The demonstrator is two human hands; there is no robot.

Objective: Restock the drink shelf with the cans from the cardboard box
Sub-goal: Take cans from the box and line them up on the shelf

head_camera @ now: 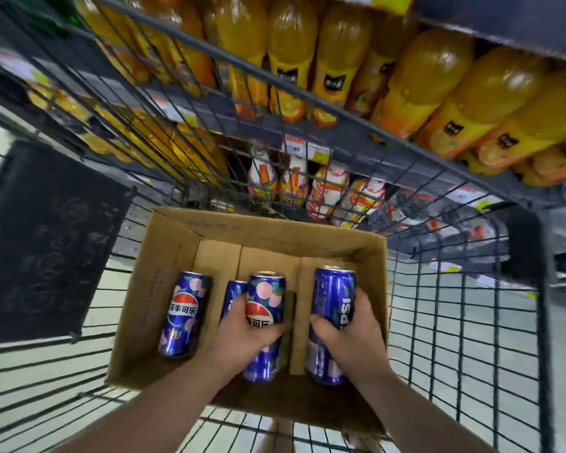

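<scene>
An open cardboard box (177,243) sits in a wire shopping cart and holds several tall blue Pepsi cans. My left hand (245,335) is wrapped around the middle can (267,289). A second can (232,295) stands just left of it, partly hidden behind my hand. My right hand (347,331) grips the rightmost can (332,289). A further can (182,315) stands untouched at the box's left. Beyond the cart is the drink shelf (340,138).
The black wire cart (455,322) surrounds the box on all sides. Orange juice bottles (422,76) fill the upper shelf, and white-and-orange bottles (294,181) stand on the lower one. A dark panel (46,243) hangs on the cart's left side.
</scene>
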